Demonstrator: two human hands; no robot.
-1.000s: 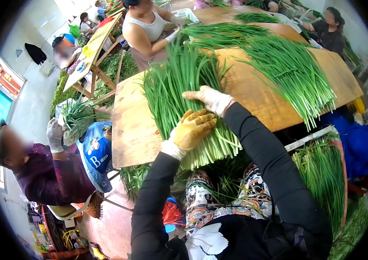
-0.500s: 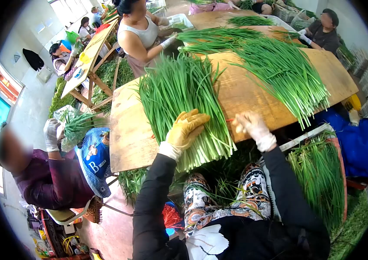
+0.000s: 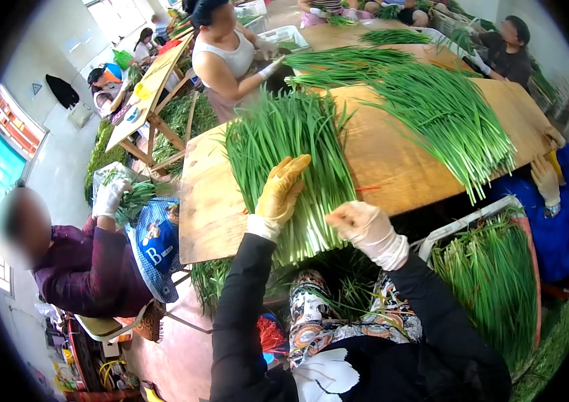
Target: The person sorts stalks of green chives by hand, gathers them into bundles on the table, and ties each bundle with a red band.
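Observation:
A large bundle of long green stalks [image 3: 284, 134] lies on the wooden table [image 3: 211, 221], its pale cut ends toward me. My left hand [image 3: 280, 193], in a yellow glove, rests open on the left side of the bundle near the pale ends. My right hand [image 3: 359, 224], in a whitish glove, is curled beside the right edge of those ends; what its fingers hold, if anything, is too small to make out. A thin red strip [image 3: 368, 188] sticks out from under the bundle's right side. Another pile of stalks [image 3: 449, 120] spreads over the table's right part.
A crate of greens [image 3: 489, 288] stands below the table at the right. A co-worker's gloved hand [image 3: 546, 179] is near the table's right end. At the left sits a co-worker [image 3: 97, 268] holding greens; another, in a white top [image 3: 227, 63], works across the table.
My right hand has come off the bundle's top, moved right, then back to its pale ends, now curled. My left hand has stayed on the bundle. The red strip has come into view.

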